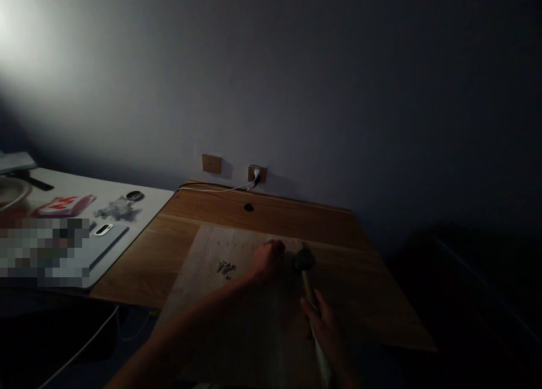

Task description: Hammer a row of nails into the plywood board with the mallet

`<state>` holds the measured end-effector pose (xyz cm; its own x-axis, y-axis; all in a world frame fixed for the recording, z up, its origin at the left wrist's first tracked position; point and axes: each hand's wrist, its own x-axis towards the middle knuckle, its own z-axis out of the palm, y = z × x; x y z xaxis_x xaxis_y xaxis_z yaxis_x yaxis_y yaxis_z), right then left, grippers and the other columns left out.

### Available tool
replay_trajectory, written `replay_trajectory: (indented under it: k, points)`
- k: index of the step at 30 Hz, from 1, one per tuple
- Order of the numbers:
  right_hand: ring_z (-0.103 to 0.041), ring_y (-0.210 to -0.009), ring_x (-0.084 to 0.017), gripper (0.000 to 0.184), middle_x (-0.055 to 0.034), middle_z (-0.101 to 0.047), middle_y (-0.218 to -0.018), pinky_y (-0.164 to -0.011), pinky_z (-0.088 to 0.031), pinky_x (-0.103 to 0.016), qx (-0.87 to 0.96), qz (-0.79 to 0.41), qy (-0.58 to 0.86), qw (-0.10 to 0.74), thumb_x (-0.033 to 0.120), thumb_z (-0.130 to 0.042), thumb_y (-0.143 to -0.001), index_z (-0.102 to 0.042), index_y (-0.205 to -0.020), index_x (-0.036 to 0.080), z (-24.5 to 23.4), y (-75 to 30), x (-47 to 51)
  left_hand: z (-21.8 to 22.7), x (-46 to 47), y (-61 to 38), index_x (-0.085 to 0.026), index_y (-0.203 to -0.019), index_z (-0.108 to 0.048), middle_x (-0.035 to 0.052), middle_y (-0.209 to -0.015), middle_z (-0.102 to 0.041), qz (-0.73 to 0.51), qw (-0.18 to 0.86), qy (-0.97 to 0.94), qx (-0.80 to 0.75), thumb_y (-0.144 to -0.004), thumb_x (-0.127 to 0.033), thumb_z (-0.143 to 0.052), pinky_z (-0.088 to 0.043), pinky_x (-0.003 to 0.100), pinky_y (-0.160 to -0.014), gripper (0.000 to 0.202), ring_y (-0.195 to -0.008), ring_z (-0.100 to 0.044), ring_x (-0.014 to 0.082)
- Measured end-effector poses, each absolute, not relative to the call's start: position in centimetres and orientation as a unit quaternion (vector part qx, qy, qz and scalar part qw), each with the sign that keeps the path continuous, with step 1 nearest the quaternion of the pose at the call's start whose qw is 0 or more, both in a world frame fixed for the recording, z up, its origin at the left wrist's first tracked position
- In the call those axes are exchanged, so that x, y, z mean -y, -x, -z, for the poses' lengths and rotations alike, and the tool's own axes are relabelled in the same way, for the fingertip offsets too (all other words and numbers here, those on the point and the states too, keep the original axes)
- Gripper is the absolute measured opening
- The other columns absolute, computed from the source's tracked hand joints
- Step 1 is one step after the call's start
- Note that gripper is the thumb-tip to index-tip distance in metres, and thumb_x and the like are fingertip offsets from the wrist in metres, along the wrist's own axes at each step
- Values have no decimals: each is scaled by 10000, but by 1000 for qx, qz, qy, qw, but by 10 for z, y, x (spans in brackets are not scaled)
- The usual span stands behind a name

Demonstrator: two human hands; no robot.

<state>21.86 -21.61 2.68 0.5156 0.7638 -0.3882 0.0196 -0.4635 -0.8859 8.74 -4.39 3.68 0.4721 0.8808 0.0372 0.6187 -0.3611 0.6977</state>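
A pale wooden board (212,276) lies on a brown wooden desk (347,276). My right hand (324,321) is wrapped round the handle of a hammer (308,276), whose dark head rests low over the board's far right part. My left hand (267,258) sits on the board just left of the hammer head, fingers pinched together; what they hold is too small and dark to name. A small heap of nails (225,266) lies on the board to the left of that hand. A row of tiny dots runs along the board's far edge.
A white table (144,200) adjoins the desk on the left, carrying a red-and-white packet (63,205), a clear wrapper (115,208), a round dark object (134,195) and a closed laptop (108,242). A white cable (220,189) runs to a wall socket (257,173). The room is dim.
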Motion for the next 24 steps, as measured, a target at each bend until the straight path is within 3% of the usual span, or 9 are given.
replay_trajectory:
  k: [4,11,24]
  points:
    - [-490,-419,-138,848,73,-549,-596,-399,-382,-252,244,-424,746,452,649,-756,-588,-552,-1267,184,-32,-214,217,-35,46,-92,-216,-1076,-713,54,-1112,-719,-203,301,-809,-462,-907,-198,-521,-501,260,-800,256,-899,-679,179]
    - [-444,-384,-107,701,90,-508,-531,-364,-342,-220,256,-441,729,457,608,-733,-607,-621,-1141,166,-39,-211,216,-33,44,-92,-215,-1052,-701,35,-1075,-719,-220,321,-804,-450,-888,-185,-529,-495,257,-795,240,-892,-665,174]
    - [-461,-396,-112,718,75,-544,-578,-364,-357,-233,243,-437,741,449,589,-700,-582,-600,-1153,166,-40,-212,217,-27,46,-87,-233,-1090,-709,42,-1106,-710,-223,291,-816,-447,-917,-209,-533,-498,257,-776,248,-877,-671,175]
